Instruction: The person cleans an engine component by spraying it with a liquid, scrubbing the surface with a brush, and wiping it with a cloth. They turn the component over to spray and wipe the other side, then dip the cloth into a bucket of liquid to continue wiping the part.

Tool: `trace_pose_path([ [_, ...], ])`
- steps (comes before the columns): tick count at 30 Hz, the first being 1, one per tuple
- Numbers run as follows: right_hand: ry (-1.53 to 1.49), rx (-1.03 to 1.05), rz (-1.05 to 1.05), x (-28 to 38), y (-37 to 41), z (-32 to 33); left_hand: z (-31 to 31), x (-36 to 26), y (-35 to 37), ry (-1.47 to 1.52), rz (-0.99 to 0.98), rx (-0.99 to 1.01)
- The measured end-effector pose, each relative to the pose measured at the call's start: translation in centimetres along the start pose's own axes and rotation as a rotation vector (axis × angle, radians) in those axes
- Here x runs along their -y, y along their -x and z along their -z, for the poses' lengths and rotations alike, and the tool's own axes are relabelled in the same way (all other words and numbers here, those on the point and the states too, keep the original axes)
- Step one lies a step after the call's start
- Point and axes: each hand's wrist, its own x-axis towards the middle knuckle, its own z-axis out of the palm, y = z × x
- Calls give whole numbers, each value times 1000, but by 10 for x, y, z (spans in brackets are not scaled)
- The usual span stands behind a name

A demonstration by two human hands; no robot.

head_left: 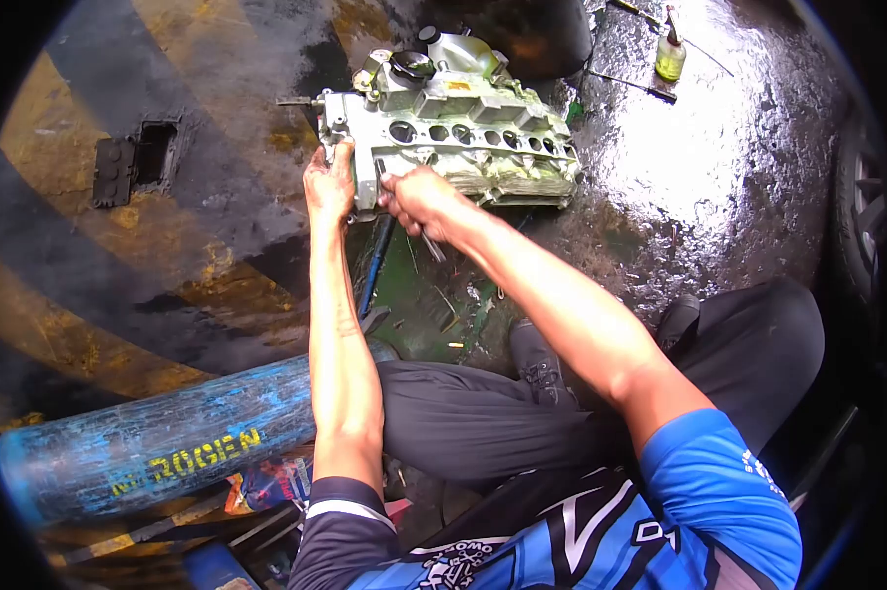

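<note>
A silver engine cylinder head [522, 182] lies on the dark floor in front of me, with a row of round ports along its side. My left hand [330, 184] is closed on its left end, thumb against the metal face. Close beside it, my right hand [424, 202] wraps round a slim metal bar tool [433, 248], whose lower end sticks out below the fist. The knuckles are right at the near face of the cylinder head, and the tool's other end is mostly hidden by the fingers.
A blue gas cylinder [158, 433] lies at lower left. Behind the cylinder head stands a translucent reservoir [468, 54]. A bottle of yellow-green liquid [670, 61] is at upper right. A blue bar [375, 265] lies near my left forearm, and a floor opening [154, 152] is at left.
</note>
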Motion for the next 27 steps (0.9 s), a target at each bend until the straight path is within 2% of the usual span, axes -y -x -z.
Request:
trace_pose_path([
  [3, 12, 125, -22, -10, 4, 10, -3, -11, 12, 1, -83, -34],
  [4, -10, 101, -35, -5, 1, 8, -5, -1, 3, -44, -134, -111],
  [6, -64, 45, -80, -4, -7, 7, -3, -8, 9, 15, -74, -48],
  [8, -60, -2, -19, -8, -16, 1, 1, -3, 4, 33, -71, 23],
  [11, 43, -65, 65, -29, 14, -4, -3, 0, -1, -28, -152, -67],
  [12, 251, -157, 164, -51, 5, -7, -3, 3, -2, -28, -109, -58],
  [13, 408, -271, 419, -62, 4, -11, -1, 5, -5, -28, -67, -47],
  [15, 359, -405, 583, -72, 0, -24, 0, 11, -10, -28, -15, -50],
  [16, 478, -457, 732, -78, -1, -27, -2, 2, 0, 33, 35, -47],
  [19, 408, -470, 586, -100, 11, -20, -7, -6, 8, 220, 141, -40],
  [22, 334, -525, 576, -96, 16, -19, -10, -4, 8, 336, 212, -28],
  [23, 384, -470, 602, -91, 18, -25, -9, -4, 10, 362, 239, -24],
  [24, 444, -444, 543, -87, 16, -21, -6, -3, 9, 358, 302, -32],
  [25, 501, -418, 482, -83, 15, -18, -7, -1, 9, 372, 297, -48],
  [27, 373, -436, 456, -82, 21, 4, -8, 6, 7, 398, 280, -75],
])
